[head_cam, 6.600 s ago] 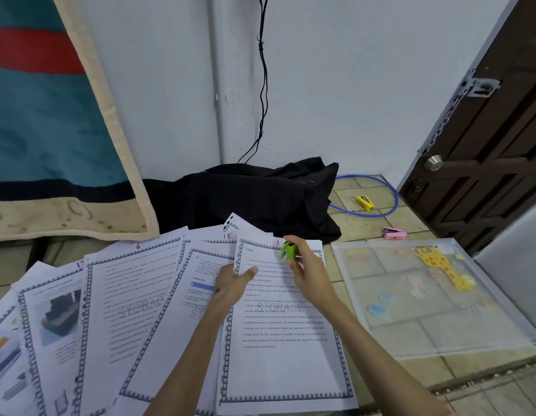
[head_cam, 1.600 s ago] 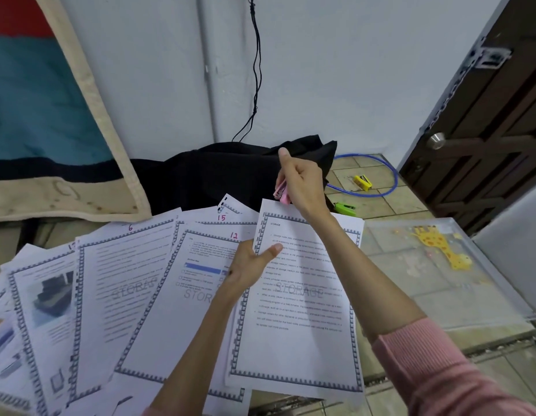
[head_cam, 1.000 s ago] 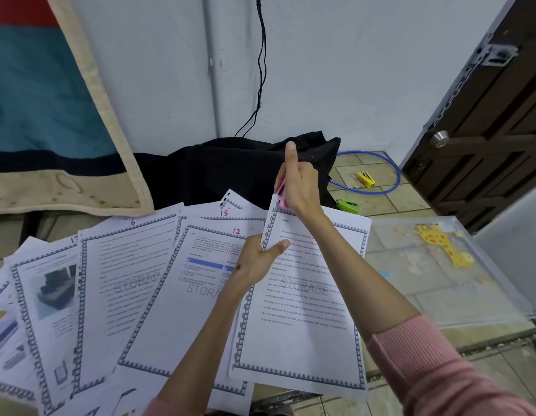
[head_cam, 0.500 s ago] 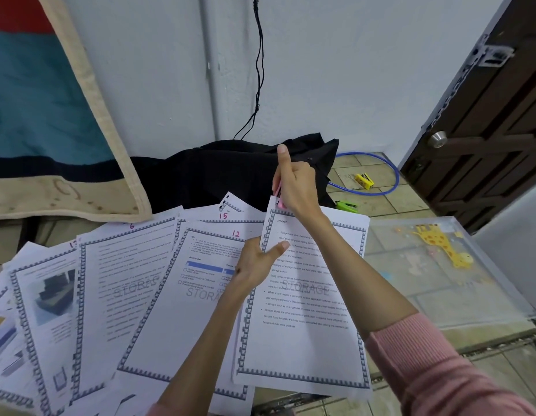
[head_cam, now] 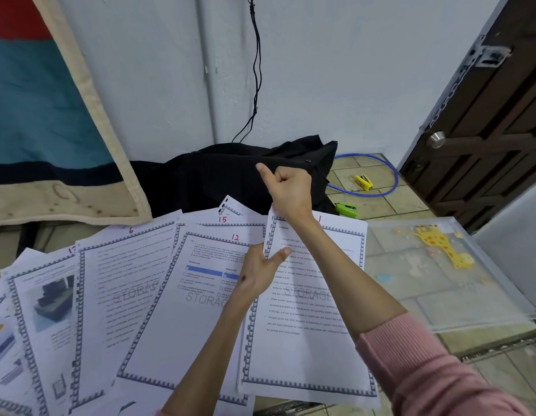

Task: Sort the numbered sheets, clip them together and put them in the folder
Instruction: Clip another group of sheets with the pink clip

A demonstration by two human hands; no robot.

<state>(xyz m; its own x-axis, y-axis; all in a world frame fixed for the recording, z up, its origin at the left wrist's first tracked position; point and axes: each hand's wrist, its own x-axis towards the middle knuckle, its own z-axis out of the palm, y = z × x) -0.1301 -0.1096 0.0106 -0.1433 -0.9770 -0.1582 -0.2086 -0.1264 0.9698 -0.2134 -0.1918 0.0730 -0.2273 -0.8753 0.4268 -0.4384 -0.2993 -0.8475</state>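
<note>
A stack of bordered sheets (head_cam: 305,340) with a red "1" on top lies in front of me. My left hand (head_cam: 257,274) pinches its left edge, thumb on the top page. My right hand (head_cam: 286,187) is curled into a fist at the stack's raised top left corner. The pink clip it held a moment ago is hidden inside the fingers. Loose sheets marked 12 (head_cam: 197,310), 15 (head_cam: 223,219) and 6 (head_cam: 125,280) fan out to the left. A clear plastic folder (head_cam: 441,295) with a yellow giraffe lies on the right.
A black cloth bundle (head_cam: 224,175) sits against the wall behind the sheets. On the floor tiles lie a green clip (head_cam: 346,209), a yellow one (head_cam: 363,182) and a blue hoop (head_cam: 391,178). A dark wooden door (head_cam: 486,130) stands at the right.
My right hand dropped the green clip on the floor and brought a pink one to the stack's top left corner. The pink clip no longer shows. My left hand kept its hold.
</note>
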